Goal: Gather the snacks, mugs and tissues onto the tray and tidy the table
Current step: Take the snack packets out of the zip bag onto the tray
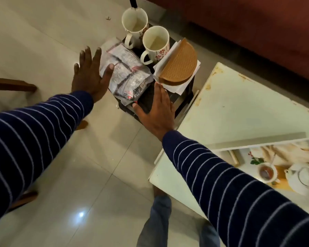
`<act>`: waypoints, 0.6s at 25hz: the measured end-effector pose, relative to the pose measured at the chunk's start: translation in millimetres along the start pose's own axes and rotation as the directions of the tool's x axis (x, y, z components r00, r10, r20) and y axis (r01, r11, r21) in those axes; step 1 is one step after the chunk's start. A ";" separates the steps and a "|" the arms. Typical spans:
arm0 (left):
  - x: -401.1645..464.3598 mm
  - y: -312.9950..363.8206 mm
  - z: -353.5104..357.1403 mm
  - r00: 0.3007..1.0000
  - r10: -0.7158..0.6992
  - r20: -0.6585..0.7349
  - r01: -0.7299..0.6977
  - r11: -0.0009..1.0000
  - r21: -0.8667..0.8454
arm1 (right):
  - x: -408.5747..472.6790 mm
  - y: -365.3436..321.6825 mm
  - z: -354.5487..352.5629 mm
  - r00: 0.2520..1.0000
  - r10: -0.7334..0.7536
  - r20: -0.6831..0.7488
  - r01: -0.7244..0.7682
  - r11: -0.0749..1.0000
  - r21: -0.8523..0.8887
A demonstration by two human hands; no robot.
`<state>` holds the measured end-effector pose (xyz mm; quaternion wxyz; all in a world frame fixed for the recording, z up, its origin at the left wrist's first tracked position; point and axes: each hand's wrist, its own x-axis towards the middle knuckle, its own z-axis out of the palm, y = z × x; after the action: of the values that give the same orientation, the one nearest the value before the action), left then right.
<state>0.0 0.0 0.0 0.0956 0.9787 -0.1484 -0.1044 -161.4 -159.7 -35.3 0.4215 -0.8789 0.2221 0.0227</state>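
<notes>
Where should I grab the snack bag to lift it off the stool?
Pinch the snack bag at its crimped near end, by the right hand, coming from above. It lies flat and slack on the dark stool, so the sealed seam gives the firmest hold. The left hand, open beside its far side, could support the middle. The mugs crowd the far end.

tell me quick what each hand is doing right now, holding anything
Left hand: open, fingers spread, holding nothing, beside the snack bag.
Right hand: open and flat, holding nothing, over the tray.
</notes>
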 end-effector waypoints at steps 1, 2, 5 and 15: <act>6.4 -3.0 1.1 1.000 -0.024 0.017 0.025 0.999 -0.037 | 3.3 -2.4 3.8 0.999 0.034 0.018 -0.035 0.997 0.067; 12.4 -5.8 1.4 0.997 -0.045 0.063 0.050 0.996 -0.073 | 7.7 -4.5 8.5 0.996 0.079 0.034 -0.083 0.988 0.129; 26.7 -11.7 13.5 0.978 -0.132 0.161 0.172 0.948 -0.269 | 17.5 -6.0 17.7 0.981 0.194 0.021 -0.193 0.950 0.247; 41.2 -18.9 17.5 0.907 -0.193 0.375 0.390 0.724 -0.569 | 48.5 -22.9 23.2 0.927 0.341 0.158 -0.369 0.746 0.554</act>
<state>39.6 2.2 -28.2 0.3779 0.8736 0.0406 -0.3040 -104.9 -147.8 -44.5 0.6593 -0.6514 0.3715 0.0551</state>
